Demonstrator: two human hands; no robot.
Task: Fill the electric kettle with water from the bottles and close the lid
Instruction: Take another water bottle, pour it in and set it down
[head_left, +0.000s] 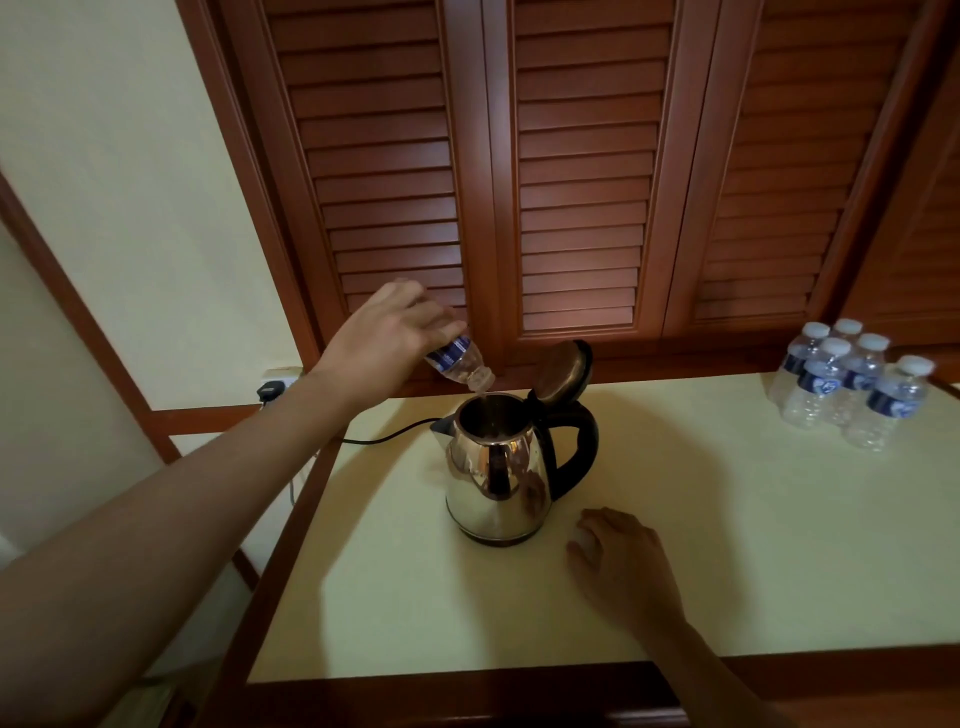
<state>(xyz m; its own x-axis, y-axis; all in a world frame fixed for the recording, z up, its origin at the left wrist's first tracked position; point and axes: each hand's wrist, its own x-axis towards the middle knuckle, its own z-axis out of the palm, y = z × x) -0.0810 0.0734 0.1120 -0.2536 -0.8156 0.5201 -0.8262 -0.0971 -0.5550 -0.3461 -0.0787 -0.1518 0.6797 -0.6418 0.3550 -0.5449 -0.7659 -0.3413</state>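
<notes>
Brown louvred doors (571, 182) back a pale worktop (727, 545) where the kettle (493, 467) stands, lid (563, 371) tipped up on its handle side. The left hand (384, 332) has its fingers clamped round a bottle (460, 361) whose long axis slants down and rightward, neck just above the open mouth. The right hand (623, 561) rests by the kettle's base, fingers curled on a small white thing (587, 540), perhaps the cap, and looks the likelier hand to close the lid.
</notes>
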